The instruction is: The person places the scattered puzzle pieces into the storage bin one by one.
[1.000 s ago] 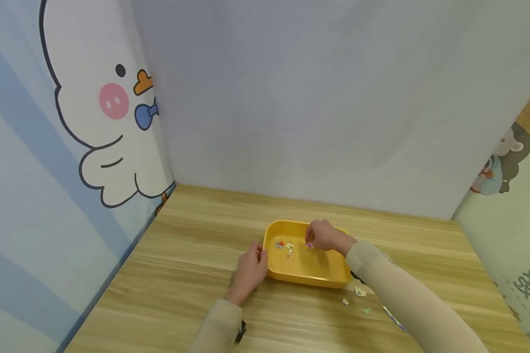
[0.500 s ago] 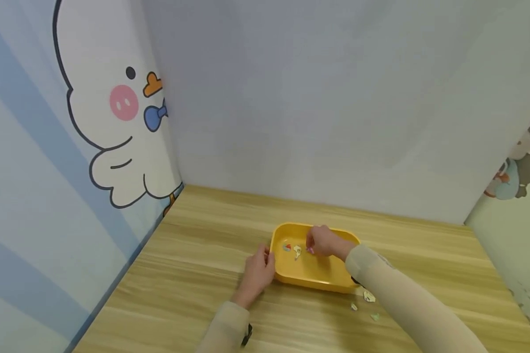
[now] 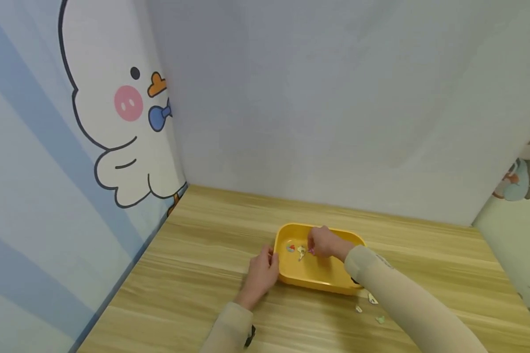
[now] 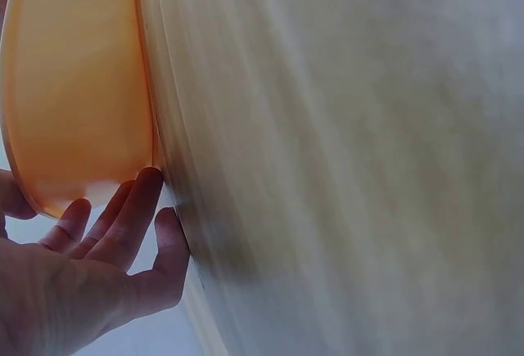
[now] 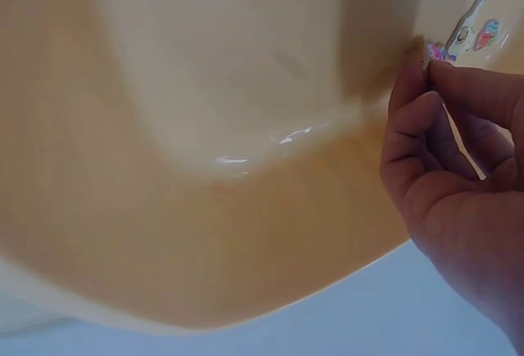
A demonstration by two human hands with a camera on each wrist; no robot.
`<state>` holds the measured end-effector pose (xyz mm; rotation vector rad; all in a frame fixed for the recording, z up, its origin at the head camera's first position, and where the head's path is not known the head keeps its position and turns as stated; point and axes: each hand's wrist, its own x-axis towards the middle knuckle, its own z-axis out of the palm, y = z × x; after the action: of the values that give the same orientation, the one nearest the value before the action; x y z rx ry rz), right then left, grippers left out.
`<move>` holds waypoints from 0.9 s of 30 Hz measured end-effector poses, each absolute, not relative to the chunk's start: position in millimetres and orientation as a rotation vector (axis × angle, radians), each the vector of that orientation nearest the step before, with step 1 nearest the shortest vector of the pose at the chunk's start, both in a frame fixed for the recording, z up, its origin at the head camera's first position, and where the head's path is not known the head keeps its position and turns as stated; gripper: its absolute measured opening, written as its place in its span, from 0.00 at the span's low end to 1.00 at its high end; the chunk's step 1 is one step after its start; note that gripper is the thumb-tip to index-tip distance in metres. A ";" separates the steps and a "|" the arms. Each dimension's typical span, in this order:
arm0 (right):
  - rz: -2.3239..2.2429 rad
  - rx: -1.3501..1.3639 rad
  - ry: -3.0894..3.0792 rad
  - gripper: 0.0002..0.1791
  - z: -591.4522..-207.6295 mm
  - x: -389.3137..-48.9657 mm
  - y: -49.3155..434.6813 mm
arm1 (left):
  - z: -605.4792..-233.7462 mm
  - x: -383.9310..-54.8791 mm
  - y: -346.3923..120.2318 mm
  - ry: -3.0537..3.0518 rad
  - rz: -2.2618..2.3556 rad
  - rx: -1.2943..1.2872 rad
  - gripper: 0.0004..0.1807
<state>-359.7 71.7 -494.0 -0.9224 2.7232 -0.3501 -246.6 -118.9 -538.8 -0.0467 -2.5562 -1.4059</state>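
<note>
A yellow tray (image 3: pixel 318 285) sits on the wooden table. My left hand (image 3: pixel 262 272) holds its left end, the fingers (image 4: pixel 135 221) against the outer wall and the thumb up at the rim. Inside the tray, my right hand (image 3: pixel 322 241) pinches a small pink-and-purple sticker (image 5: pixel 436 50) between thumb and fingertips, close over the tray floor. Just left of it lies a cream-coloured sticker (image 3: pixel 301 252) with a narrow tail. Farther left is a round red-and-blue sticker (image 3: pixel 290 248). The fingers partly cover the pink-and-purple one.
On the table by the tray's near right corner lie a cream cutout (image 3: pixel 372 298), a smaller pale one (image 3: pixel 358 309) and a green one (image 3: pixel 380 319). The right sleeve (image 3: pixel 406 294) crosses above the table beside them. A grey curtain (image 3: pixel 313 108) hangs behind the table.
My right hand has shifted left inside the tray, bringing the pink-and-purple sticker nearer the cream one. The head view has turned slightly left. A long strip on the table is now out of sight.
</note>
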 end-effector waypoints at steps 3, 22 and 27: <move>-0.346 -0.912 2.728 0.03 -496.4 -358.9 71.3 | -539.3 -245.3 -118.3 -2.550 -1.410 -0.060 0.04; -0.233 -0.855 2.756 0.08 -497.8 -355.3 62.8 | -540.3 -246.0 -117.0 -2.574 -1.417 -0.017 0.04; -0.213 -0.778 2.768 0.09 -497.6 -354.0 61.2 | -540.6 -246.5 -117.9 -2.571 -1.414 -0.034 0.04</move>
<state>-354.0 61.2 -497.6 -0.7780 2.7678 -0.2128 -246.5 -117.9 -540.6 -0.0344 -2.5706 -1.4139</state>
